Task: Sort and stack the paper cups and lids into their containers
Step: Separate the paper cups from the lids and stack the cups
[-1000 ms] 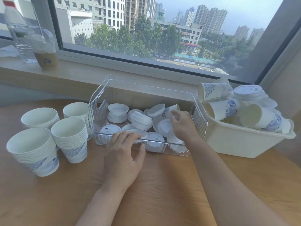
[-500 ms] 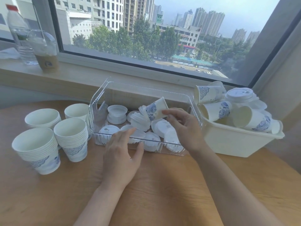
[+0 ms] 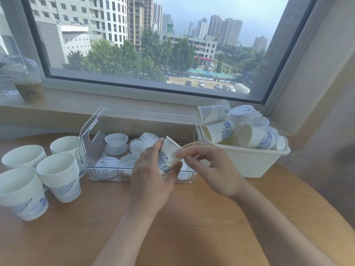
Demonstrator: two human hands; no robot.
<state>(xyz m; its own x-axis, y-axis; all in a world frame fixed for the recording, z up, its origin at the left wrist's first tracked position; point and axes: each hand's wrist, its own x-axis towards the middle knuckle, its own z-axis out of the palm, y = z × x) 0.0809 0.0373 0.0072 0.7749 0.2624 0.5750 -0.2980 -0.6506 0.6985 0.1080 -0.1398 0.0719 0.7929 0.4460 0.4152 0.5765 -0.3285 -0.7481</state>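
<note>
One head-worn wide-angle camera looks forward and down from the near edge of the table point(image 3: 192, 227), close over it, facing the window point(image 3: 153, 45) beyond the far edge.

L hand point(image 3: 151, 181) grips paper cup point(image 3: 169, 154), tilted, above clear bin point(image 3: 134, 120) w/ lids point(image 3: 116, 144). R hand point(image 3: 213, 169) pinches cup rim. Four cup stacks point(image 3: 59, 175) upright on table point(image 3: 192, 227), left of bin. White tub point(image 3: 247, 160) to the right holds loose cups, lids.
</note>
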